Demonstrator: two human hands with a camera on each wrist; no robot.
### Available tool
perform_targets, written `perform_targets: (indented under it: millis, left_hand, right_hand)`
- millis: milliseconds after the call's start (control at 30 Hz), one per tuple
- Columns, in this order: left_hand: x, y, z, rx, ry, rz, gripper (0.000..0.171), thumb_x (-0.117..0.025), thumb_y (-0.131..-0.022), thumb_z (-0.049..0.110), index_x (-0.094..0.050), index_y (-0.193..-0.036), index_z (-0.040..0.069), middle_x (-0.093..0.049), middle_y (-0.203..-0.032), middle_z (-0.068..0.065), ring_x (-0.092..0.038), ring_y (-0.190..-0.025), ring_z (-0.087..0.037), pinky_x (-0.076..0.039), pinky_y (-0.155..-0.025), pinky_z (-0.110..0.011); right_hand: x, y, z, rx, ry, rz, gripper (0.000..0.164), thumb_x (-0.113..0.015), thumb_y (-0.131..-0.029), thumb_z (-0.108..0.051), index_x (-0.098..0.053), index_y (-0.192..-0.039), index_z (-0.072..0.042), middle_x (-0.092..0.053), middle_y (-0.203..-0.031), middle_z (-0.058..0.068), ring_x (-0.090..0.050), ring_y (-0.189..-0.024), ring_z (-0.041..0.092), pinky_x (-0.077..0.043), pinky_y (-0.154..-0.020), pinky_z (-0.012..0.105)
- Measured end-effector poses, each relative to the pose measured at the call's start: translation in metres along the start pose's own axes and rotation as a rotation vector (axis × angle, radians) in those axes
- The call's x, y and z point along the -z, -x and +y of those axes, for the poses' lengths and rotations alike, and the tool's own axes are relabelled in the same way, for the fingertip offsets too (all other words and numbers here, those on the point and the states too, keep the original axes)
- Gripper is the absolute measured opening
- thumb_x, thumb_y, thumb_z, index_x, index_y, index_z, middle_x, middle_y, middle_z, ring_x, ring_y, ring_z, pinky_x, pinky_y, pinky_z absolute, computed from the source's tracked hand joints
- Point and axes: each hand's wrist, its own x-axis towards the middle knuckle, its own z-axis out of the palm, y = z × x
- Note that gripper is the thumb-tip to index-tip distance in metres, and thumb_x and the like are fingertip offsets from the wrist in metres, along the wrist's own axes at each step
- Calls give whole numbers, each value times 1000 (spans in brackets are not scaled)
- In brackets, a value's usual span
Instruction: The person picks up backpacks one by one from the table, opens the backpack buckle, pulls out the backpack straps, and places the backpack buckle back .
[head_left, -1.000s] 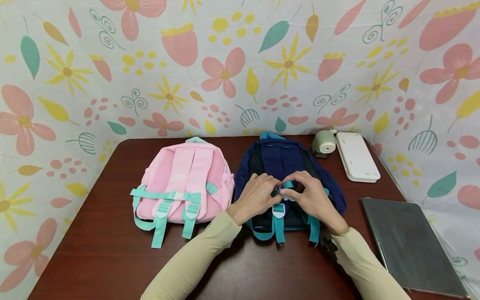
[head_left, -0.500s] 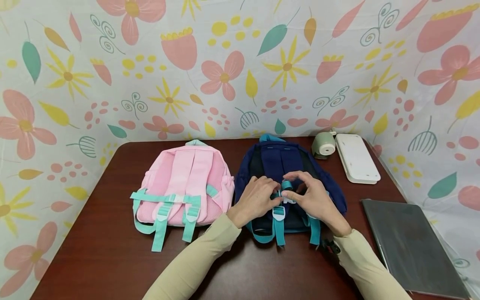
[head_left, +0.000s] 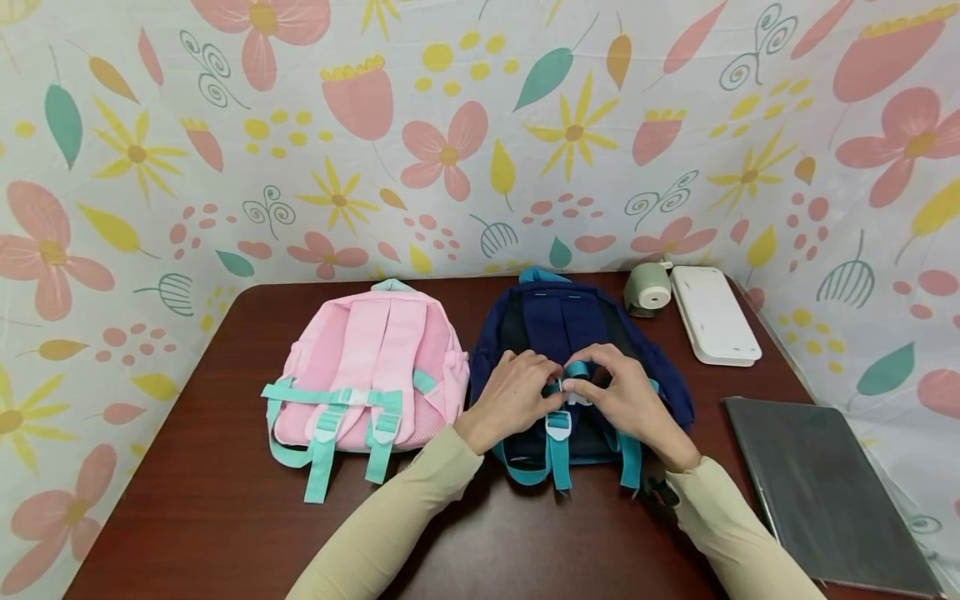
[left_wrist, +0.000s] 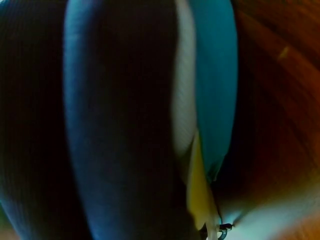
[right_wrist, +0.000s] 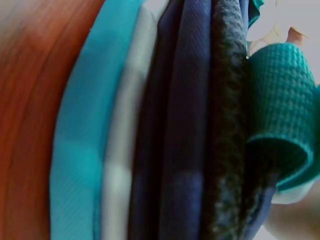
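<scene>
A navy backpack (head_left: 564, 308) lies with its shoulder straps up in the head view, and both hands work over its lower middle. My left hand (head_left: 513, 393) pinches the teal strap and white fitting at its fingertips. My right hand (head_left: 624, 398) holds a loop of teal webbing (head_left: 577, 371) between thumb and fingers. Just under the fingertips shows a white buckle (head_left: 577, 398), partly hidden. In the right wrist view a curled teal strap (right_wrist: 282, 95) stands off the bag's side. The left wrist view is dark and blurred, with teal trim (left_wrist: 216, 75) and no fingers plainly visible.
A pink backpack (head_left: 360, 350) with mint straps lies to the left, its side against the navy one. At the back right are a green round-nosed device (head_left: 648, 288) and a white case (head_left: 715, 315). A dark flat folder (head_left: 828, 492) lies at the right edge.
The teal loop near the right fingers tilts and shifts slightly between frames. Both hands stay at the same spot on the navy backpack.
</scene>
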Motion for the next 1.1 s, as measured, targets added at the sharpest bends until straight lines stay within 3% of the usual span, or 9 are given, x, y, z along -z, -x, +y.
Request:
perform_targets:
  millis: [367, 567, 900, 1100]
  left_hand:
    - [0, 0, 0, 11, 21, -6, 25, -80, -101, 34, -81, -117, 15, -79, -103, 4, -69, -99, -14, -42, -82, -26]
    - [0, 0, 1, 17, 37, -13, 25, -79, -101, 35, -81, -117, 15, -79, -103, 4, -70, -99, -14, -43, -83, -26]
    - [0, 1, 1, 19, 52, -16, 25, -80, -101, 34, -81, -117, 15, -78, -102, 4, -70, -100, -14, -44, -84, -26]
    - [-1, 1, 0, 9, 1, -14, 25, -80, -101, 35, -81, -117, 16, -78, -102, 4, -69, -97, -14, -43, -83, -27]
  right_hand:
    - [-1, 1, 4, -22, -58, 28, 19, -82, -96, -7, -76, -114, -10, -76, -111, 8, -59, -95, -2, -55, -80, 31]
    - [0, 2, 4, -60, -94, 21, 17, -79, -99, -8, -75, -115, -9, -76, -112, 9, -62, -91, 3, -53, -79, 26]
    - [5, 3, 0, -184, -208, 6, 19, -77, -102, -12, -73, -120, -5, -73, -107, 15, -61, -69, 15, -49, -60, 28]
    - [8, 0, -1, -154, -121, -47, 38, -85, -96, -15, -71, -131, -8, -72, -119, 14, -63, -81, 16, -53, -72, 25]
